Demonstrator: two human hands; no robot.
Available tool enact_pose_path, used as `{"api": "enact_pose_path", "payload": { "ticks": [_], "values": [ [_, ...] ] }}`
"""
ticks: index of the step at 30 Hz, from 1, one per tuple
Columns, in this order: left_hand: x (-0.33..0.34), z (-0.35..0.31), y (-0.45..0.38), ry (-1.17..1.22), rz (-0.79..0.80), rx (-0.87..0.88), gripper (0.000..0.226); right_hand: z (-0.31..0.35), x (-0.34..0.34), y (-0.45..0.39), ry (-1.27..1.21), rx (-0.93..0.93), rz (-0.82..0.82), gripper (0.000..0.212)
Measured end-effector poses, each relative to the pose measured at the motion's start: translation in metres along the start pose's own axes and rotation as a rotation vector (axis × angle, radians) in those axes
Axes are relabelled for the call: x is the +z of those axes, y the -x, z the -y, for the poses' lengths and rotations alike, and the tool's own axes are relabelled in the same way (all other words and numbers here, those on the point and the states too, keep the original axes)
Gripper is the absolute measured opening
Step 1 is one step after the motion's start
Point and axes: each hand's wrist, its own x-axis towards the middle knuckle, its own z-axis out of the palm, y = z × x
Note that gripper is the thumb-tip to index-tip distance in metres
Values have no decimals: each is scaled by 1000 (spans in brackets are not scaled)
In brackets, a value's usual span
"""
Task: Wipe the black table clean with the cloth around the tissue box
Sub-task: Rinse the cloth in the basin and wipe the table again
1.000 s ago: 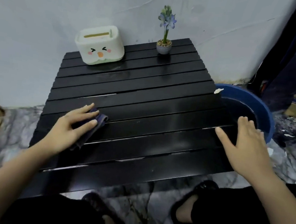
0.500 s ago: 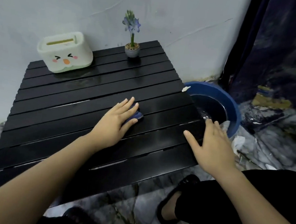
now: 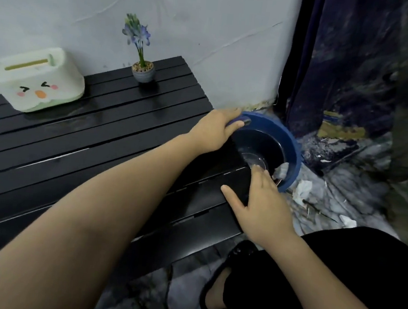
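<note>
The black slatted table point(image 3: 78, 146) fills the left half of the view. A pale green tissue box point(image 3: 36, 78) with a cartoon face stands at its far left corner. My left hand point(image 3: 215, 128) lies at the table's far right edge, over the rim of a blue basin, and is closed on a dark blue cloth point(image 3: 238, 121) that is mostly hidden under the fingers. My right hand point(image 3: 261, 200) rests flat, fingers spread, on the table's near right corner, with its fingertips reaching over the basin.
A blue basin point(image 3: 291, 148) with water stands on the floor against the table's right side. A small potted blue flower point(image 3: 142, 71) stands at the table's back edge. Crumpled white scraps point(image 3: 301, 189) lie on the marbled floor. A dark curtain point(image 3: 345, 68) hangs at right.
My left hand has swept the cloth from the table's left side across to the right edge, over the basin rim. My right hand has stayed on the near right corner.
</note>
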Motion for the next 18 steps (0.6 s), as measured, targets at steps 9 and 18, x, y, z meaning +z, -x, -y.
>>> {"api": "enact_pose_path", "payload": {
  "ticks": [9,18],
  "values": [
    [-65,40,186,-131,31,62,55,-7,-14,14,-15,-45,53,127],
    [-52,49,305,-244,58,-100,63,-13,-8,20,-18,-111,79,141]
  ]
}}
